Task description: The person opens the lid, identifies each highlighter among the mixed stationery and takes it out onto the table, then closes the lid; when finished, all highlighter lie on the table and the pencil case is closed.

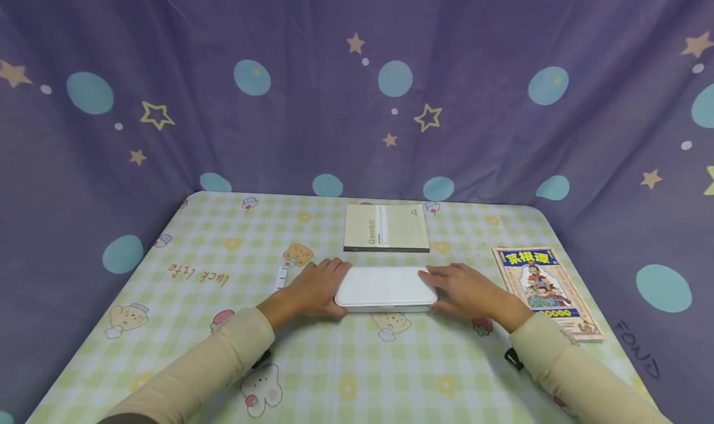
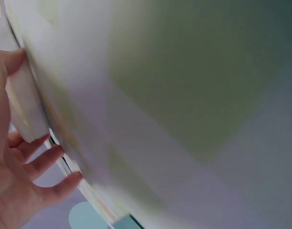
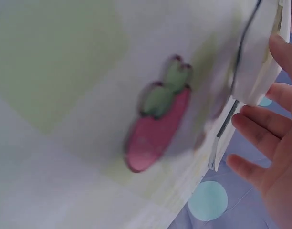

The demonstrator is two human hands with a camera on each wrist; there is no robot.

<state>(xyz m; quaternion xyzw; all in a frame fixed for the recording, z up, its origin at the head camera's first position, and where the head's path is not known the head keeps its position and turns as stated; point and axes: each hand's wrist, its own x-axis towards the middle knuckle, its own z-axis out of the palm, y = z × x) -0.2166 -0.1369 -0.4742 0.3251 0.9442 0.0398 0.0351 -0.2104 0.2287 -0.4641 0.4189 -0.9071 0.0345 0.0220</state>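
A white, flat case with rounded corners (image 1: 386,286) lies lengthwise across the middle of the checked tablecloth. My left hand (image 1: 319,287) grips its left end, thumb at the near side and fingers round the far side. At the opposite end, my right hand (image 1: 465,289) holds the case the same way, with a finger over the top corner. The left wrist view shows the thumb against the side of the case (image 2: 24,95). In the right wrist view, the right thumb presses the case (image 3: 255,62) while the other fingers spread behind it.
Behind the case lies a beige notebook (image 1: 390,227) with a dark spine. A comic-style booklet (image 1: 538,281) lies on the right, partly behind my right forearm. Beside my left hand is a small white item with dark marks (image 1: 281,278). A purple curtain (image 1: 312,145) surrounds the table.
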